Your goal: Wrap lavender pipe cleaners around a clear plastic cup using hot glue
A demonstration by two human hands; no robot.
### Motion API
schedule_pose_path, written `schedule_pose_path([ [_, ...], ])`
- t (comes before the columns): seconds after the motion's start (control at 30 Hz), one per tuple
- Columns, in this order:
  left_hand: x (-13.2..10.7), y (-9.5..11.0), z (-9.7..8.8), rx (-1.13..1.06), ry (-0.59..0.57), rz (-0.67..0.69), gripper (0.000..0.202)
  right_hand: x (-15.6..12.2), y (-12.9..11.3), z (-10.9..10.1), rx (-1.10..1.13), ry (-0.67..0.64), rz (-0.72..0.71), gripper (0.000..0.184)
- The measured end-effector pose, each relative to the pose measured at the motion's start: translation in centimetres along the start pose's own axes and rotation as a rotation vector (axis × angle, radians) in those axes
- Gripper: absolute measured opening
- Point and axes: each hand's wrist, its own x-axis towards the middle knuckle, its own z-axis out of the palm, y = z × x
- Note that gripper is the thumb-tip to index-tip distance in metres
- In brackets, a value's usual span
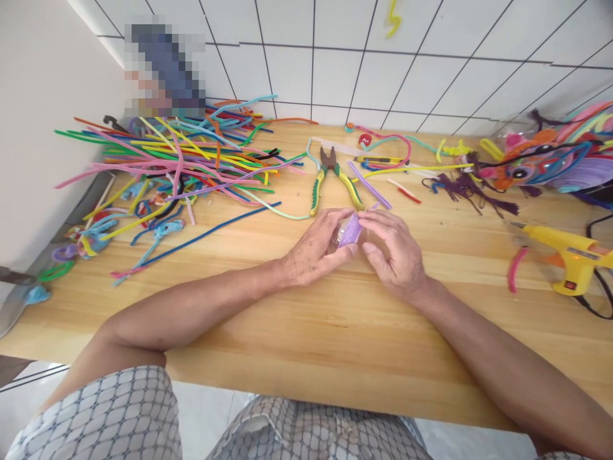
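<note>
Both hands meet over the middle of the wooden table [306, 332]. My left hand [316, 249] curls its fingers around a small bundle of purple pipe cleaner [350, 230], which seems wrapped on a clear round piece. From the other side, my right hand [393, 252] pinches the same purple bundle with thumb and fingertips. Just beyond the hands lie pliers [330, 176] with yellow-green handles and a loose purple pipe cleaner strip [370, 186].
A big heap of coloured pipe cleaners [182, 160] covers the table's left. A pipe-cleaner figure [550, 160] and dark purple scraps [472, 188] lie at the right, with a yellow glue gun [572, 255] nearer. A tiled wall [383, 64] backs the table.
</note>
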Motion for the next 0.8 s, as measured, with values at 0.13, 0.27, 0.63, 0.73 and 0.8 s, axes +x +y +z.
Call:
schedule_pose_path([
  [0.13,-0.04,-0.01,0.00,-0.005,0.008,0.015,0.064,-0.04,-0.23,-0.01,0.009,-0.009,-0.006,0.049],
  [0.27,-0.08,-0.02,-0.10,-0.019,0.000,-0.003,0.064,-0.29,-0.05,0.08,-0.009,-0.046,-0.007,0.056],
  [0.63,-0.26,-0.09,-0.26,-0.079,-0.035,-0.007,0.065,-0.43,-0.04,0.62,-0.064,0.014,-0.060,0.070],
  [0.73,-0.23,-0.35,0.07,-0.066,-0.029,0.013,0.075,-0.56,0.03,0.66,-0.048,0.002,-0.036,0.068],
  [0.8,-0.22,-0.48,0.24,-0.054,-0.027,0.011,0.082,-0.66,0.10,0.68,-0.044,-0.006,-0.016,0.066],
])
